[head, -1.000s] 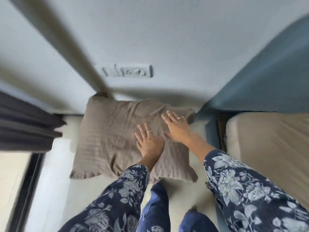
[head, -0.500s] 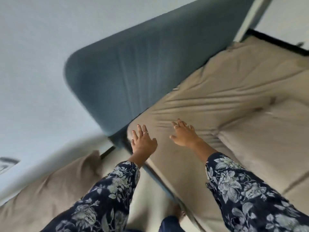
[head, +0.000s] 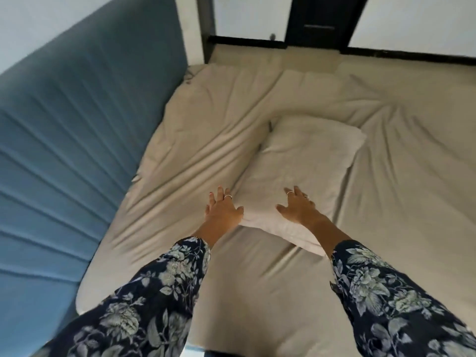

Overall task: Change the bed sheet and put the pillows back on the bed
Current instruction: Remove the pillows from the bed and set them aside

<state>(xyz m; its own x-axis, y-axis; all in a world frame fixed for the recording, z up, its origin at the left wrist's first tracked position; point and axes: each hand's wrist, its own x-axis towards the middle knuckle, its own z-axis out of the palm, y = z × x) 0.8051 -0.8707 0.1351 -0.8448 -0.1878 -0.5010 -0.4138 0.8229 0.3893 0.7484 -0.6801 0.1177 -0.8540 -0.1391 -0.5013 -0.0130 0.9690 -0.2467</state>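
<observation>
Hands spread, gripping nothing: left hand (head: 222, 210) at pillow (head: 298, 176) near edge, right hand (head: 300, 206) flat on it, probably to lift it.

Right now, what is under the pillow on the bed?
The pillow lies on the wrinkled beige sheet. Both hands, left and right, reach its near end. Whatever lies under the pillow itself is covered.

We list: bed sheet (head: 296, 292), matt beige cloth, creased; pillow (head: 304, 161), paler matt cloth, softly wrinkled; headboard (head: 64, 140) at left, blue upholstery cloth, ribbed, matt; our sleeves (head: 144, 305), navy floral printed cloth; far frame (head: 247, 41), dark, smooth.
</observation>
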